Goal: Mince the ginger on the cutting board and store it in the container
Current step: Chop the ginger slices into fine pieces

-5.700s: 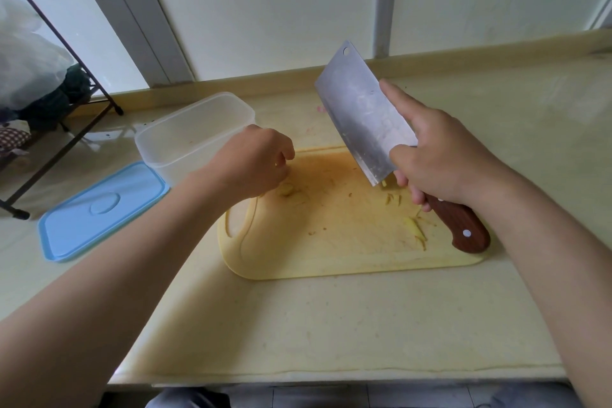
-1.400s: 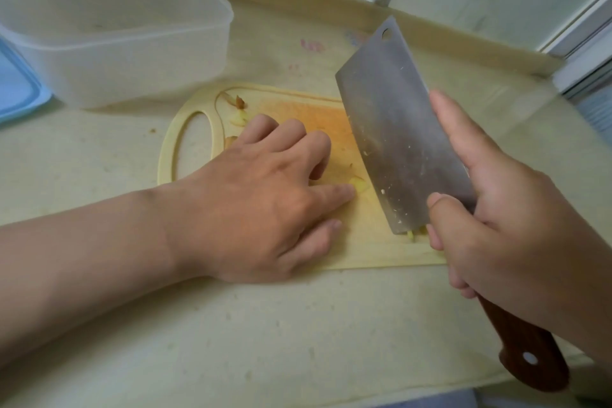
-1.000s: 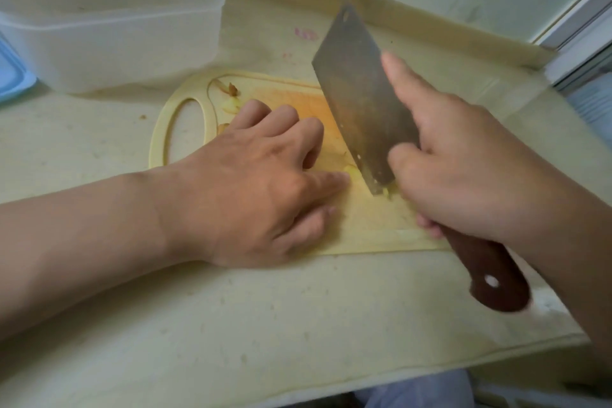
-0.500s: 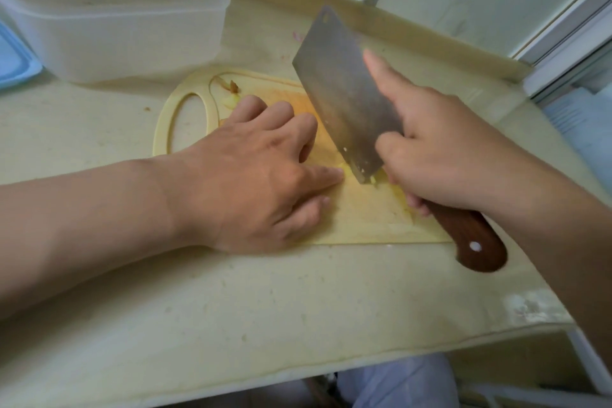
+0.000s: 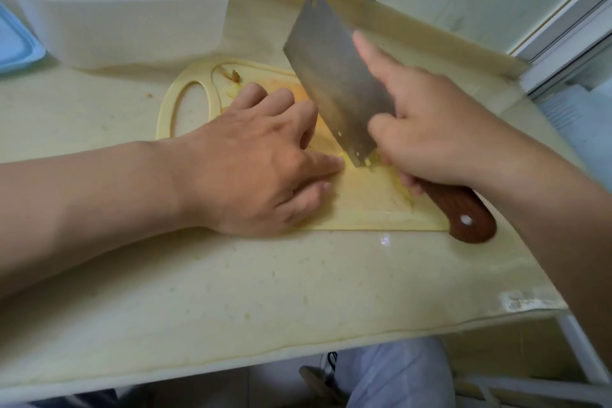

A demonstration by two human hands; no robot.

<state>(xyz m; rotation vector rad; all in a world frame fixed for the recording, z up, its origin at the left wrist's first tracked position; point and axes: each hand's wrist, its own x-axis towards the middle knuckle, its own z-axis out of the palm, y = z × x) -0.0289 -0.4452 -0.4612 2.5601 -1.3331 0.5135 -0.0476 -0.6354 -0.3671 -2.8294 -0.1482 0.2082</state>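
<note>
Curled round the wooden handle of a cleaver (image 5: 331, 76), the right hand (image 5: 440, 136) lays its forefinger along the blade's flat. The blade's edge is down on a small pale piece of ginger (image 5: 347, 161) near the middle of the yellow cutting board (image 5: 364, 205). Left of the blade, the left hand (image 5: 251, 169) lies palm-down on the board, forefinger straight with its tip touching the ginger, other fingers bent. A clear plastic container (image 5: 116, 10) stands far left on the countertop (image 5: 231, 291), beside its blue lid (image 5: 13, 43).
</note>
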